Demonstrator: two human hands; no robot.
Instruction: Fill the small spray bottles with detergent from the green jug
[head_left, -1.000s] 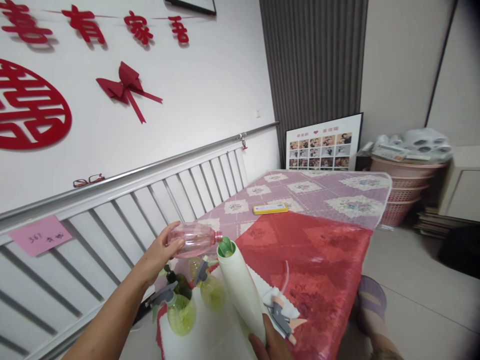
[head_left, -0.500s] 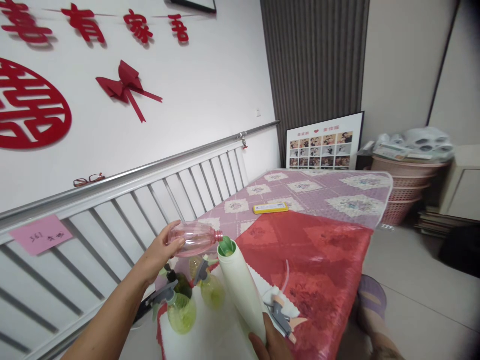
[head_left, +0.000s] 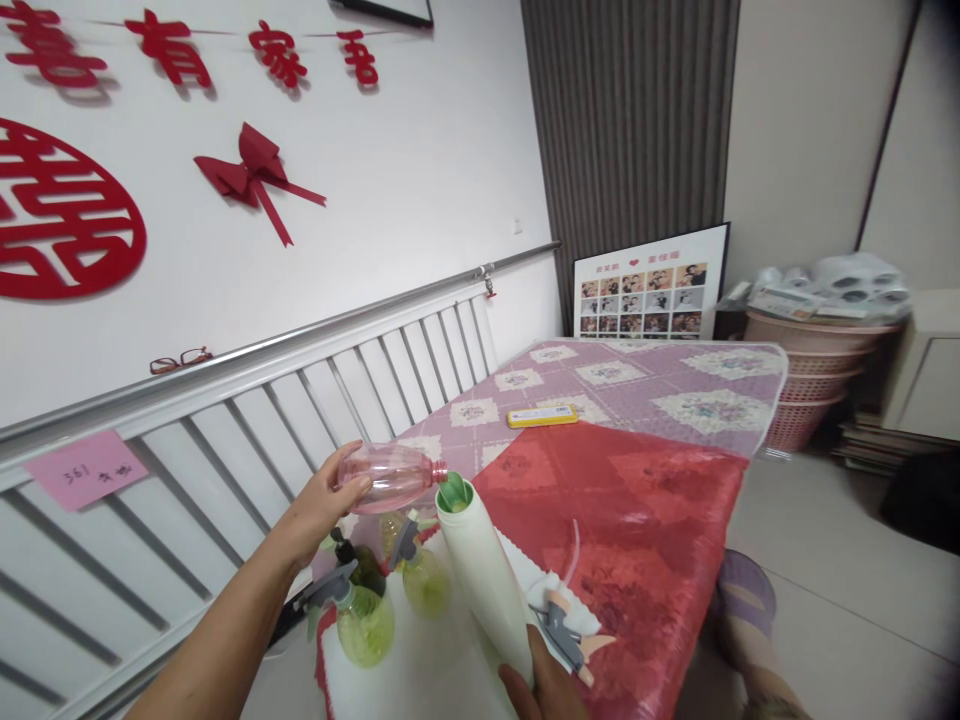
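Observation:
My left hand (head_left: pixel 330 500) is closed around a clear pink bottle (head_left: pixel 394 477), tipped on its side with its open neck pointing right. That neck meets the mouth of a long pale green bottle (head_left: pixel 484 575), where a green spout (head_left: pixel 454 492) shows inside. Low down, my right hand (head_left: pixel 547 680) grips this pale bottle, which leans toward the pink one. Left of it stand two yellow-green spray bottles, one nearer (head_left: pixel 367 632) and one farther (head_left: pixel 425 585), with grey trigger heads. A detached grey and peach spray head (head_left: pixel 562 632) with a tube lies to the right on a white cloth.
The table carries a purple patterned cover (head_left: pixel 615 375) and a red cloth (head_left: pixel 600 520). A yellow-edged flat case (head_left: pixel 541 415) lies farther back. A white railing (head_left: pixel 300 400) runs along the left. Stacked pink baskets (head_left: pixel 810 370) stand at right, and a slippered foot (head_left: pixel 746 600) shows below.
Both hands and the two bottles hold almost the same positions. The green spout shows more clearly in the pale bottle's mouth now.

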